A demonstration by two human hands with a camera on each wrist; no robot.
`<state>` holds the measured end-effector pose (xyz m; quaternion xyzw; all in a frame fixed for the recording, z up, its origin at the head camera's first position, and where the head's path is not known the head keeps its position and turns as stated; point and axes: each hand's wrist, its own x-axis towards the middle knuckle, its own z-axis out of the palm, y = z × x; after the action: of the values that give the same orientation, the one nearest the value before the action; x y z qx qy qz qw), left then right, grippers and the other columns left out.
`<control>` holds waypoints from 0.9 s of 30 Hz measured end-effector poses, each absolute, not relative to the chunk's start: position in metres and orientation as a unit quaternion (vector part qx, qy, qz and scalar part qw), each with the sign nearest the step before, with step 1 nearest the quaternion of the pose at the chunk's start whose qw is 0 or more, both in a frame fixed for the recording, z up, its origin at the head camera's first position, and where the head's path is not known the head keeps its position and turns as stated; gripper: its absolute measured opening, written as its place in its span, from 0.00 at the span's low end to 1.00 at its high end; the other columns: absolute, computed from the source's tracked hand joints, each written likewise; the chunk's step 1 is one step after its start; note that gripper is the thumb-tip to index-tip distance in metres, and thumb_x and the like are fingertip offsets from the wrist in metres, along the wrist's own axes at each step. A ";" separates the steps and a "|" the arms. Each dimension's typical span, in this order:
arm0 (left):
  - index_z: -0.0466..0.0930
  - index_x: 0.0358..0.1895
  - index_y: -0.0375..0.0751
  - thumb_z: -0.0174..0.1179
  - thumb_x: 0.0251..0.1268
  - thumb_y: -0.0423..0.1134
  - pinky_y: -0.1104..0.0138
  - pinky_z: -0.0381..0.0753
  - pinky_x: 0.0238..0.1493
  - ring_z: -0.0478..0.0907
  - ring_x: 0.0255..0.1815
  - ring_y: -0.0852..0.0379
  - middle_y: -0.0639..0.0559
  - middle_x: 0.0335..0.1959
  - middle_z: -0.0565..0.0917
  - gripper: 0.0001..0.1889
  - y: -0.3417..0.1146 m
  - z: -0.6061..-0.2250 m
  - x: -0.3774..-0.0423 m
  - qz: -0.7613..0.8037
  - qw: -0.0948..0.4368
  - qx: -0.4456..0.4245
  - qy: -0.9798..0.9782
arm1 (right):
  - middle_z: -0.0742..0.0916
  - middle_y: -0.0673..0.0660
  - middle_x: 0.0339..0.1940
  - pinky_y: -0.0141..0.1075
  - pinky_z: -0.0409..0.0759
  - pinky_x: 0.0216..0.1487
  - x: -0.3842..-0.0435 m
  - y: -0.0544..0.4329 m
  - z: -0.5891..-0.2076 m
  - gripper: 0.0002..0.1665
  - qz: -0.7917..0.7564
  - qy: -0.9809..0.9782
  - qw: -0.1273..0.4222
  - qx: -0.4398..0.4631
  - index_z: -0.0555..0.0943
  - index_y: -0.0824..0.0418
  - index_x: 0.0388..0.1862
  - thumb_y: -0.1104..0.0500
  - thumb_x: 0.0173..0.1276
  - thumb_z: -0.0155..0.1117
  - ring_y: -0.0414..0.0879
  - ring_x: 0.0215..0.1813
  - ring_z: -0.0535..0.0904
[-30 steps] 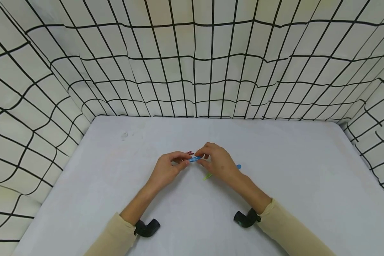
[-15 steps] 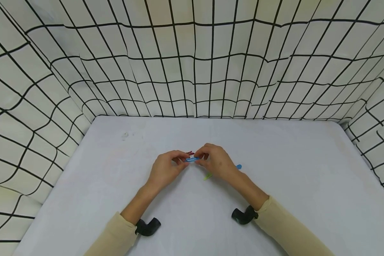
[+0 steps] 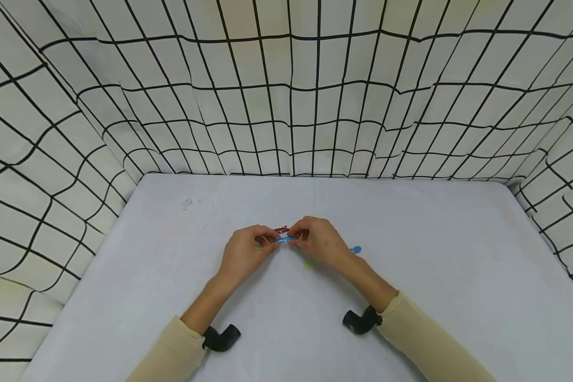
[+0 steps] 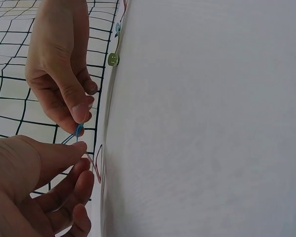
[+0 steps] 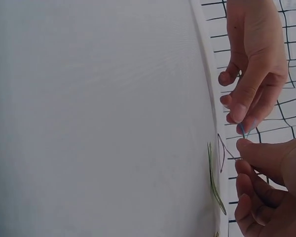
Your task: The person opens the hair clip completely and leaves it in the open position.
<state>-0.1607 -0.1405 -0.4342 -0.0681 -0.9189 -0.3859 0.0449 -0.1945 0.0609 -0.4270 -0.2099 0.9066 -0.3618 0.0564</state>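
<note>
Blue, the small clip (image 3: pixel 284 240) sits at the centre of the head view, slightly below mid-frame, bridging two sets of fingertips. The left hand (image 3: pixel 245 252) pinches its left end between thumb and forefinger, and the right hand (image 3: pixel 322 244) pinches the other end likewise; neither grip opens wider than the slim clip itself. In the left wrist view the blue loop shows between the nearly meeting tips, the left hand's remaining fingers loosely bent.

Just above the held clip in the head view lies a red clip (image 3: pixel 281 229), partly screened by fingers. A green clip (image 3: pixel 310 263) pokes out below the right hand, and the rounded end of a second blue clip (image 3: pixel 356 250) shows to the right of that hand.

White table (image 3: pixel 434 228) spreads widely to either side: its far edge crosses the frame above the hands, well apart from them, while the side edges slant out toward the lower corners. Beyond the far edge rises a white wall (image 3: pixel 291 63) crossed with black lines. Nearer the bottom, a black bent tube (image 3: pixel 223 338) juts inward at the left cuff and a matching tube (image 3: pixel 360 321) at the right, with open tabletop between.
</note>
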 end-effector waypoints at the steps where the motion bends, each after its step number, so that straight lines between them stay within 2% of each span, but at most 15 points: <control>1: 0.91 0.42 0.46 0.76 0.59 0.36 0.66 0.78 0.36 0.85 0.35 0.56 0.52 0.35 0.91 0.09 -0.141 -0.435 -0.161 -0.385 0.044 -0.066 -0.920 | 0.90 0.50 0.39 0.29 0.77 0.40 -0.195 0.061 -0.427 0.09 -0.364 0.905 0.060 -0.210 0.91 0.56 0.44 0.60 0.66 0.77 0.40 0.38 0.80; 27: 0.92 0.38 0.48 0.76 0.59 0.37 0.67 0.77 0.32 0.81 0.31 0.59 0.53 0.31 0.89 0.06 -0.138 -0.435 -0.168 -0.346 0.025 -0.040 -0.937 | 0.88 0.50 0.37 0.30 0.78 0.42 -0.206 0.056 -0.435 0.07 -0.375 0.900 0.105 -0.196 0.89 0.56 0.43 0.60 0.66 0.76 0.40 0.38 0.79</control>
<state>-0.1677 -0.1381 -0.4352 -0.0400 -0.9369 -0.3463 0.0248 -0.2057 0.0564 -0.4354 -0.1964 0.8998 -0.3752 0.1047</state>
